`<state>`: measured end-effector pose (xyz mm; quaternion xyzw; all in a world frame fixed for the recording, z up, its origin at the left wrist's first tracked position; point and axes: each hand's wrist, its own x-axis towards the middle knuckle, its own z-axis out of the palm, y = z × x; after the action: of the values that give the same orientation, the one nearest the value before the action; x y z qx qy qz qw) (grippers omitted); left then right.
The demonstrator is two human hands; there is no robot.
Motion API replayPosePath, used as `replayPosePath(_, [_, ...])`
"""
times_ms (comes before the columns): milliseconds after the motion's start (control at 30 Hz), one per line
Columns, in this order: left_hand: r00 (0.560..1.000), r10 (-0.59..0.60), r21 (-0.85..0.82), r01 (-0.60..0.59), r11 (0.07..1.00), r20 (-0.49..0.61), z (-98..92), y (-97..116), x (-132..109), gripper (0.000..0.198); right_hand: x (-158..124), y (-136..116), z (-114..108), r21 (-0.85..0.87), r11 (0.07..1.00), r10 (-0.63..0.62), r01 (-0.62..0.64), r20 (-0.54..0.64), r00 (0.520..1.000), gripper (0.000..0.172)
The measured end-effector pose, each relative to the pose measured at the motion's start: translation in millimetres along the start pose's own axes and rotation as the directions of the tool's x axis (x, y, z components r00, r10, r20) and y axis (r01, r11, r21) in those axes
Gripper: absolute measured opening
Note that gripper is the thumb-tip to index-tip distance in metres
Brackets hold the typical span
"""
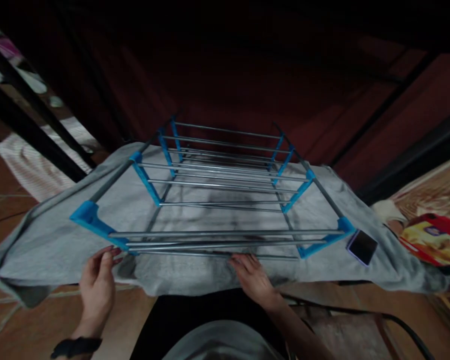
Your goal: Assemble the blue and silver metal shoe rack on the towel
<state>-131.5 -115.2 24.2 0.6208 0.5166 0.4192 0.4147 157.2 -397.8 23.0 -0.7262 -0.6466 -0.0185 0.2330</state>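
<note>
A rack of thin metal rods (225, 233) with blue plastic connectors (148, 185) lies on a grey blanket (56, 240) in front of me. My left hand (97, 280), a dark band on its wrist, is beside the front left blue connector (97, 225). Its thumb and fingers are apart near the lower end of that piece; I cannot tell whether they touch it. At the front edge, my right hand (253, 280) has its bent fingers at the lowest front rod (195, 253). The thumb of that hand is mostly hidden.
A phone (362, 247) lies on the blanket beside the rack's front right corner. Further right is a red and yellow package (435, 237). Dark red fabric (217, 75) hangs behind the rack. Black poles (33, 130) stand at the left, above a tiled floor (3, 200).
</note>
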Motion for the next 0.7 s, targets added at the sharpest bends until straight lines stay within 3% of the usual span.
replayPosePath(100, [0.975, 0.022, -0.15, -0.056, 0.987, -0.22, -11.0, 15.3, 0.8, 0.026, -6.5, -12.0, -34.0, 0.124, 0.99, -0.052, 0.062, -0.077, 0.996, 0.042])
replayPosePath(200, [0.951, 0.054, -0.163, -0.108, 0.981, -0.305, -27.3, 29.7, 12.9, 0.028, -3.0, -13.3, -84.1, 0.188, 0.979, -0.047, 0.08, -0.171, 0.984, 0.039])
replayPosePath(267, [0.951, 0.077, -0.152, -0.127, 0.98, -0.301, -36.4, 37.0, 27.1, 0.033, 11.1, -5.9, -121.8, 0.196, 0.979, -0.012, 0.06, -0.241, 0.97, 0.033])
replayPosePath(333, [0.971, 0.078, -0.142, -0.112, 0.983, -0.224, -40.2, 42.0, 45.9, 0.038, 36.9, 6.2, -155.1, 0.233, 0.971, 0.023, 0.046, -0.288, 0.957, 0.026])
replayPosePath(400, [0.992, 0.08, -0.125, -0.092, 0.988, -0.1, -36.9, 45.0, 68.1, 0.04, 72.2, 19.1, -175.5, 0.278, 0.961, 0.061, 0.002, -0.22, 0.974, 0.024])
replayPosePath(467, [0.996, 0.092, -0.104, -0.09, 0.99, 0.017, -26.5, 47.3, 91.2, 0.041, 110.7, 29.7, -177.1, 0.272, 0.962, 0.016, -0.001, -0.052, 0.998, 0.029])
replayPosePath(533, [0.986, 0.116, -0.101, -0.104, 0.989, 0.118, -10.8, 49.7, 112.3, 0.044, 145.5, 37.1, -159.5, 0.201, 0.978, -0.075, 0.049, 0.124, 0.989, 0.032])
replayPosePath(600, [0.967, 0.154, -0.113, -0.133, 0.985, 0.201, 7.7, 52.5, 129.0, 0.049, 173.0, 41.9, -128.1, 0.13, 0.986, -0.137, 0.103, 0.297, 0.945, 0.036])
replayPosePath(700, [0.923, 0.212, -0.132, -0.178, 0.975, 0.321, 34.9, 55.0, 145.4, 0.057, 202.3, 47.5, -73.6, 0.003, 0.986, -0.15, 0.165, 0.441, 0.885, 0.042])
